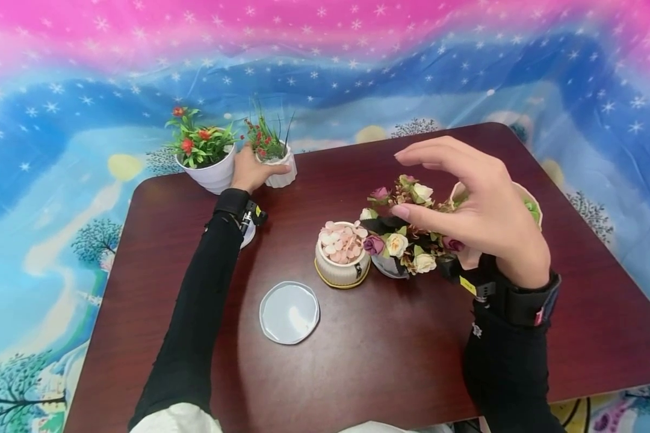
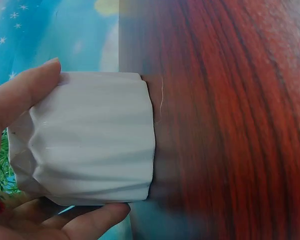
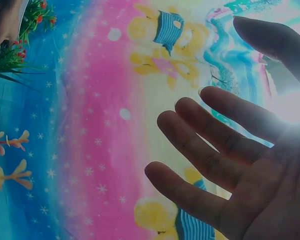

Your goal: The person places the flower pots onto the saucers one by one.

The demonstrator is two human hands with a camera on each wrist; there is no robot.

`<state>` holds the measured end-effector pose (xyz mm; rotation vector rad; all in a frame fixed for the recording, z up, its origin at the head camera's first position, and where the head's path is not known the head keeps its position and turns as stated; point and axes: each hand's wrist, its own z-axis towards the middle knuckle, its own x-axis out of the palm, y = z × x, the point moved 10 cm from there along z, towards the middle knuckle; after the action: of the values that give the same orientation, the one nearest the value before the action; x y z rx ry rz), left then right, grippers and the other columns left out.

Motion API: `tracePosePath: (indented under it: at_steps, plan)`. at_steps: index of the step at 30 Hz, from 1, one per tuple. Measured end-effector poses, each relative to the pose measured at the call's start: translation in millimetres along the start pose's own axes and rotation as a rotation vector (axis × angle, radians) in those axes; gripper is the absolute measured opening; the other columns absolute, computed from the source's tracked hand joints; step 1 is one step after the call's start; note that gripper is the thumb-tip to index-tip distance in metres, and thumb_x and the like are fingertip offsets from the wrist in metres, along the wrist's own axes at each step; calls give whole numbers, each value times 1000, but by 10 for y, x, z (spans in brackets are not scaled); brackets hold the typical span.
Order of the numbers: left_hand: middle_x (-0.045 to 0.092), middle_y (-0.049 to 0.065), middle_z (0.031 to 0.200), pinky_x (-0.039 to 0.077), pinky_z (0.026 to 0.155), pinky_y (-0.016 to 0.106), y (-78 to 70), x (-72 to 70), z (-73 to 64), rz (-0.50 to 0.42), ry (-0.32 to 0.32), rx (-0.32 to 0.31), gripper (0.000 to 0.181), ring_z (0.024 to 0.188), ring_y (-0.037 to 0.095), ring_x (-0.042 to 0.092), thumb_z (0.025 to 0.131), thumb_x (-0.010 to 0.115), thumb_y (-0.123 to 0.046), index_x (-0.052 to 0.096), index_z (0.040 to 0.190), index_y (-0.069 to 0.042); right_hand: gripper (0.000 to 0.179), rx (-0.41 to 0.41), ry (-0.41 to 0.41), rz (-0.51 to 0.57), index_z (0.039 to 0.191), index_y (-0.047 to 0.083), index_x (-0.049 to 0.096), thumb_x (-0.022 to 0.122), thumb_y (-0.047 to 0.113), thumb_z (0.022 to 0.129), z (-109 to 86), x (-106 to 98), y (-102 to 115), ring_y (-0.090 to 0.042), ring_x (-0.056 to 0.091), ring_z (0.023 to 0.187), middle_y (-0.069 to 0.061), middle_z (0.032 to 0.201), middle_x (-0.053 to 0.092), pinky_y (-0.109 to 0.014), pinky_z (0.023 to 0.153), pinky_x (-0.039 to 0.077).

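Observation:
At the back left of the table, my left hand (image 1: 251,170) grips a white fluted flowerpot (image 1: 283,175) from its left side. Small red flowers and grassy leaves rise from this pot. The left wrist view shows the thumb on one side of the white wall (image 2: 94,140) and fingers round the other, with the pot's base at the tabletop. My right hand (image 1: 479,207) is raised over the right of the table, fingers spread and holding nothing. Below it in the head view is a pot of purple and cream roses (image 1: 396,245), partly hidden by the hand.
Left of the gripped pot stands a white pot (image 1: 211,177) with orange-red flowers. A cream pot (image 1: 342,272) of pink petals sits mid-table, near a round grey dish (image 1: 289,313). A white saucer (image 1: 247,236) shows beside my left wrist. Behind my right hand is a pale scalloped pot (image 1: 525,195).

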<state>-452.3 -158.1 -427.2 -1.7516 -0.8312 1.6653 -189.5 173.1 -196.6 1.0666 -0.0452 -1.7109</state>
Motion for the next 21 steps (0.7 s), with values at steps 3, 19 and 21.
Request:
tracePosePath:
  at_steps: [3,19,21]
  plan:
    - [18,21,176,26,129,45,-26,-56,-25,7,-24,5,130,162,36,20,83,90,-49,7,171,-3,62,-5,-4,-4,132,-2,71,91,-4,74,3,-21,0,-16,62,125,-14,131,71,-29,107,45]
    - [44,13,162,38,119,34,-319,-313,-539,-497,-227,332,111,147,22,45,72,95,-18,34,164,-6,63,41,-1,8,135,7,72,92,-4,76,-4,-7,-18,0,48,49,-3,135,69,-17,79,47]
    - [49,17,156,41,116,35,-337,-334,-611,-557,-237,373,106,141,27,50,72,93,-13,37,161,-2,63,45,2,17,134,7,73,92,-4,76,-8,11,-27,0,48,49,-4,134,69,-17,81,47]
